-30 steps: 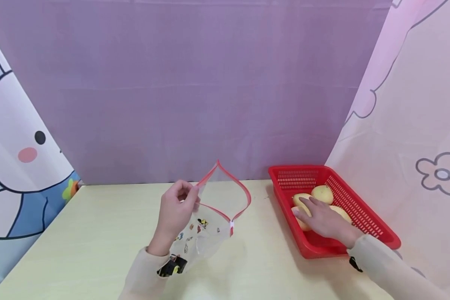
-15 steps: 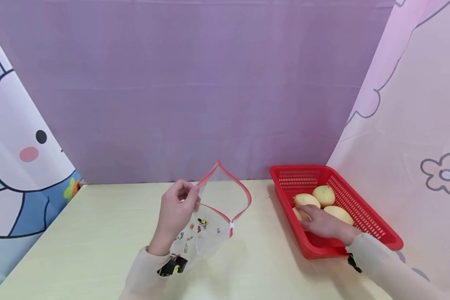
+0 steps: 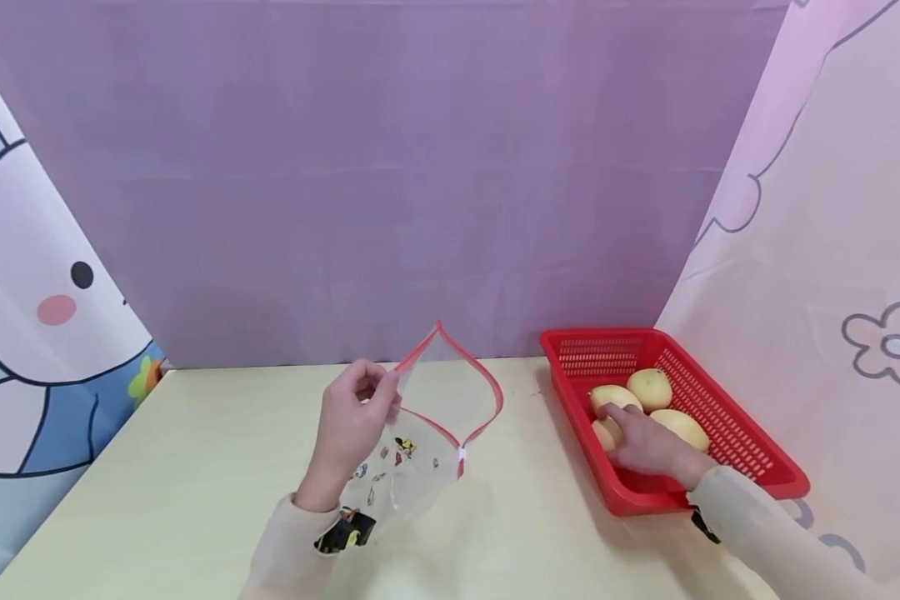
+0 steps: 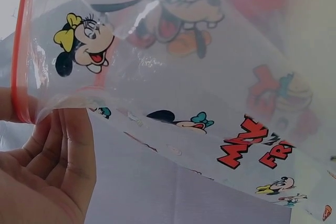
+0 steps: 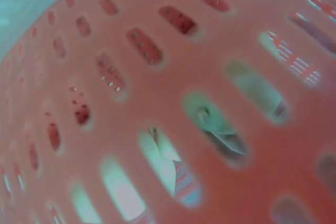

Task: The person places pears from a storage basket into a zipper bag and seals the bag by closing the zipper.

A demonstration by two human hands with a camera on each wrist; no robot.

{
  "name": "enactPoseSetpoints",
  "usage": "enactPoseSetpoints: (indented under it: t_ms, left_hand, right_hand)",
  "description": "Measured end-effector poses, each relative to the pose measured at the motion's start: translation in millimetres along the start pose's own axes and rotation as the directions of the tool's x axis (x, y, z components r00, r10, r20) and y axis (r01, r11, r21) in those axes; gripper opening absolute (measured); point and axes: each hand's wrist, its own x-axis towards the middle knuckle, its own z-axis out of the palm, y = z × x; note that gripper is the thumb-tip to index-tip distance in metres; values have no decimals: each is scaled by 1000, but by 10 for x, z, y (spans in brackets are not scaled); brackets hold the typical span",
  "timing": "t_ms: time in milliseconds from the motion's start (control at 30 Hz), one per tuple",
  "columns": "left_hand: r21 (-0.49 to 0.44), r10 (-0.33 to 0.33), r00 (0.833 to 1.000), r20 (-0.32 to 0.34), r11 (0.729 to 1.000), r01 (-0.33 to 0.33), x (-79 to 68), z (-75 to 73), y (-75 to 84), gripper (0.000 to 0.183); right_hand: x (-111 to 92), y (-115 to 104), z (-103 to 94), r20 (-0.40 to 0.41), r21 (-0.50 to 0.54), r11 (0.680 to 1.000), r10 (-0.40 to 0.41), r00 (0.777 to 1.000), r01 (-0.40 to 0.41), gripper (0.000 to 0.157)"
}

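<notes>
In the head view my left hand pinches the rim of a clear zip bag printed with small cartoon figures. The bag's red-edged mouth gapes upward to the right, with a white slider at its near corner. The left wrist view shows curled fingers under the bag's red edge. Over in the red basket, my right hand curls its fingers round a pale yellow pear at the left side; the hand partly hides it. Through the basket's slotted wall, the right wrist view catches pieces of pears.
More pears lie beside the right hand: one behind it, one farther back and one to its right. The basket stands at the right of the pale table, near the printed side curtain. A purple curtain hangs behind.
My right hand has gone from lying spread over the pears to reaching lower, its fingers curling round the left one. The left hand and bag have stayed nearly still.
</notes>
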Motion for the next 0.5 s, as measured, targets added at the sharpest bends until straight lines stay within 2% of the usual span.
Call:
enactPoseSetpoints:
  t_ms: [67, 200, 300, 400, 500]
  left_hand:
    - [1, 2, 1000, 3, 1000, -2, 4, 5, 3, 13]
    - [9, -1, 1000, 1, 1000, 1, 5, 8, 8, 13]
    - [13, -3, 1000, 3, 1000, 3, 8, 9, 7, 13]
    - [12, -6, 1000, 7, 1000, 6, 12, 13, 3, 13]
    - [8, -11, 1000, 9, 1000, 11, 12, 18, -2, 13]
  right_hand:
    - [-8, 18, 1, 27, 23, 1000, 15, 1000, -16, 76]
    - [-30, 47, 33, 97, 110, 994, 4, 995, -15, 54]
    - [-39, 58, 63, 117, 143, 990, -5, 993, -11, 39]
    - [-47, 59, 68, 102, 122, 992, 12, 995, -25, 36]
    - [-53, 61, 45, 85, 84, 995, 44, 995, -51, 47]
